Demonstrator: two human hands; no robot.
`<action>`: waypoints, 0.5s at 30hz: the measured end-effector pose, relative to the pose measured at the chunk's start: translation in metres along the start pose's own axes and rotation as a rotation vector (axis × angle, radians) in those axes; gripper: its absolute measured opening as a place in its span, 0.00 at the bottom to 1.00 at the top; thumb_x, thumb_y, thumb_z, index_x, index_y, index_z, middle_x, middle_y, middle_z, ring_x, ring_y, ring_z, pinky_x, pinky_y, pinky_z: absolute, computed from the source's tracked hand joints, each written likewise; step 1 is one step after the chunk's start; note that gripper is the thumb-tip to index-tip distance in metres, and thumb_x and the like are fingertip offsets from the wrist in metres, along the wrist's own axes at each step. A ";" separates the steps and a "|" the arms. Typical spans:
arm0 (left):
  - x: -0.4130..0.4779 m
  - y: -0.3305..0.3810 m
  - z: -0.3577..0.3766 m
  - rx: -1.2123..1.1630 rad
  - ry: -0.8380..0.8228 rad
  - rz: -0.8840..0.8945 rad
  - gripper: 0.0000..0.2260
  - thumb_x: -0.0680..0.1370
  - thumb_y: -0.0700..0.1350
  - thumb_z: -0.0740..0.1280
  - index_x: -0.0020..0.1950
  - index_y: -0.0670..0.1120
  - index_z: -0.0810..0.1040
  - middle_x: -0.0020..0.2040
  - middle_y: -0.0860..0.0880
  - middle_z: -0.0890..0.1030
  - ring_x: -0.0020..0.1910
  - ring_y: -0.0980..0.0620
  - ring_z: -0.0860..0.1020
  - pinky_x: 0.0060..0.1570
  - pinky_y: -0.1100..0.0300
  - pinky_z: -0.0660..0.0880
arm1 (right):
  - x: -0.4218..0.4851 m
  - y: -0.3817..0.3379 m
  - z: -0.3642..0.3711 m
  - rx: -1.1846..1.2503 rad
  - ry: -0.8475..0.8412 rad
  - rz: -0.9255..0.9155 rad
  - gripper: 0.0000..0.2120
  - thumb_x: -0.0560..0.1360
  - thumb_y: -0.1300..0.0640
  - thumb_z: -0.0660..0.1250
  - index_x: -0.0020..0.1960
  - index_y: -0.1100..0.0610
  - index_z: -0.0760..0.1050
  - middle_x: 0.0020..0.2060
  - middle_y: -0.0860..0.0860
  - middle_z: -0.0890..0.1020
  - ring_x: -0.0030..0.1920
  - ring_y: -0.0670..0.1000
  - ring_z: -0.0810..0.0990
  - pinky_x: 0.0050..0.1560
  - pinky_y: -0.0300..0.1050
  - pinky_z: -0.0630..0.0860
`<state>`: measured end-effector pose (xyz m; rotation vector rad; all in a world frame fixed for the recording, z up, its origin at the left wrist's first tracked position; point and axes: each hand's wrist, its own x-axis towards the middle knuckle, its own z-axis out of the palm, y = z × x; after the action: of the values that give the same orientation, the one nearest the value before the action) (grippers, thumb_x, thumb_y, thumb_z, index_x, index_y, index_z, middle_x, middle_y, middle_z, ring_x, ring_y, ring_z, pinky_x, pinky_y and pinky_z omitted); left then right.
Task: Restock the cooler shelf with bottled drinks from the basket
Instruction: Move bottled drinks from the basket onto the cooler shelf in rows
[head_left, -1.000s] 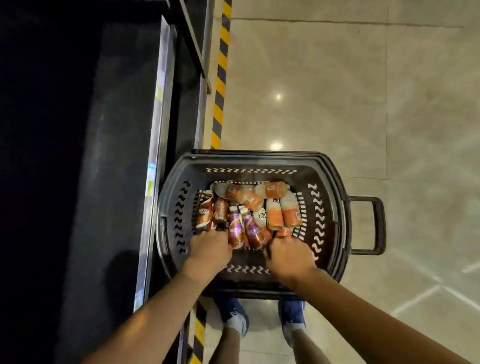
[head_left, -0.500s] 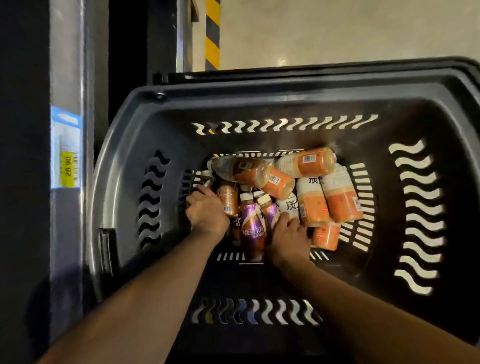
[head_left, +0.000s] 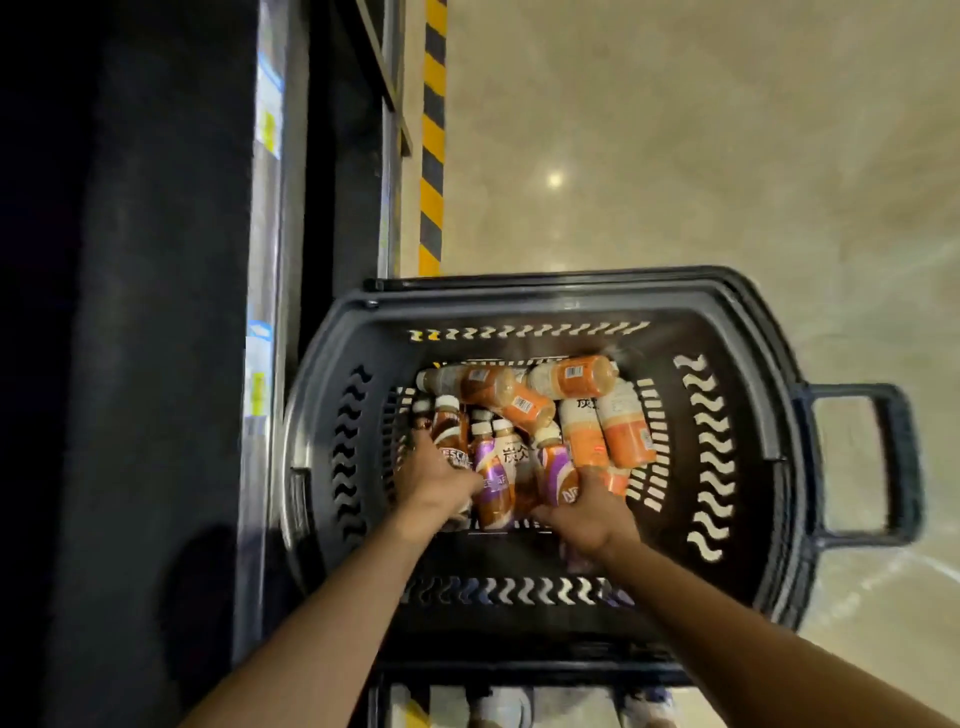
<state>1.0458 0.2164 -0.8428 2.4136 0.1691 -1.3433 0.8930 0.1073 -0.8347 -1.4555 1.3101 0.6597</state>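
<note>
A dark plastic basket (head_left: 322, 447) stands on the floor with several bottled drinks lying in its bottom: orange-labelled ones (head_left: 623, 431) at the back and right, purple-labelled ones (head_left: 491, 478) in the middle. My left hand (head_left: 436, 480) grips a brown-labelled bottle (head_left: 449, 434) at the left of the pile. My right hand (head_left: 589, 512) grips a purple-labelled bottle (head_left: 556, 470) by its lower end. Both bottles are tilted up, caps pointing away from me.
The dark cooler shelf front (head_left: 265, 260) with price tags runs along the left, next to the basket. A yellow-and-black striped strip (head_left: 432, 135) runs along the floor. The basket's handle (head_left: 904, 462) sticks out right over tan tile floor (head_left: 675, 156).
The camera has pulled back from the basket. Both hands have closed round bottles and tilted them up from the pile; the purple bottle now sits in my right hand.
</note>
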 end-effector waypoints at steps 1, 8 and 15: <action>-0.027 0.009 -0.009 -0.073 -0.031 0.007 0.37 0.62 0.40 0.79 0.67 0.49 0.65 0.54 0.48 0.78 0.54 0.44 0.79 0.56 0.44 0.78 | -0.025 -0.009 -0.015 0.051 0.013 -0.014 0.23 0.69 0.49 0.76 0.58 0.45 0.68 0.47 0.45 0.78 0.49 0.50 0.79 0.53 0.51 0.78; -0.240 0.093 -0.089 -0.373 -0.079 0.079 0.34 0.66 0.36 0.77 0.68 0.45 0.67 0.54 0.47 0.79 0.54 0.48 0.78 0.53 0.57 0.73 | -0.215 -0.103 -0.133 0.211 0.072 -0.130 0.20 0.68 0.54 0.76 0.55 0.50 0.72 0.47 0.49 0.83 0.45 0.48 0.81 0.50 0.45 0.74; -0.451 0.154 -0.198 -0.550 -0.058 0.305 0.32 0.68 0.36 0.74 0.68 0.48 0.66 0.52 0.50 0.78 0.49 0.54 0.78 0.46 0.60 0.75 | -0.430 -0.178 -0.219 0.151 0.090 -0.347 0.20 0.68 0.55 0.75 0.57 0.51 0.72 0.46 0.52 0.83 0.45 0.53 0.82 0.50 0.51 0.80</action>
<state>1.0037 0.1828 -0.3291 1.8518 0.1269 -1.0578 0.9010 0.0482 -0.3236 -1.5524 1.1106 0.2647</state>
